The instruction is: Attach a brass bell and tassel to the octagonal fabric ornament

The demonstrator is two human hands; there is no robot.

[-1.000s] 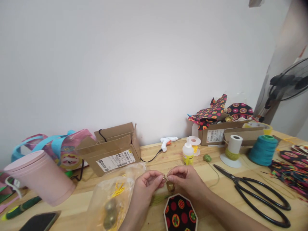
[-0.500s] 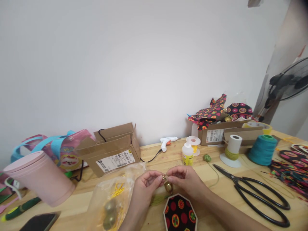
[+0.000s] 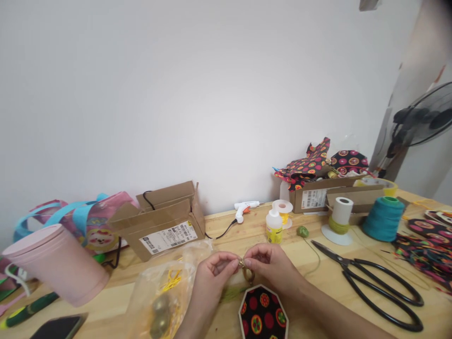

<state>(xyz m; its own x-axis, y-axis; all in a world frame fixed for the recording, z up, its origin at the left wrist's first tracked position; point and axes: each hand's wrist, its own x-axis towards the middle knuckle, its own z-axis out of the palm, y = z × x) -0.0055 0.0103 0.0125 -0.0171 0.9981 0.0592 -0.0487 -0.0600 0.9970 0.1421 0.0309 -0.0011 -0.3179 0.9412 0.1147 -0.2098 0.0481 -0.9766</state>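
A round gold bell (image 3: 250, 275) hangs between my two hands, just above a black many-sided pendant (image 3: 264, 315) with a pale rim and bright round patterns. Thumb and index finger of my left hand (image 3: 216, 273) pinch the bell's small top loop from the left. From the other side, the fingertips of my right hand (image 3: 273, 266) close on the same spot and hide part of the bell. Whether a thin cord runs through the loop, I cannot tell. Green cord (image 3: 231, 293) lies on the table between my wrists.
Left of my hands sits a plastic bag (image 3: 141, 292) with gold balls and yellow cord. Large black scissors (image 3: 381, 287) lie at right. Behind stand a glue bottle (image 3: 274, 228), a glue gun (image 3: 242, 211), cardboard boxes (image 3: 130, 226) and a teal thread cone (image 3: 383, 219).
Both hands stay at the bell's top loop, with only slight finger movement. The bell has turned or shifted a little, and more of it is behind the right fingers. The view has shifted slightly.
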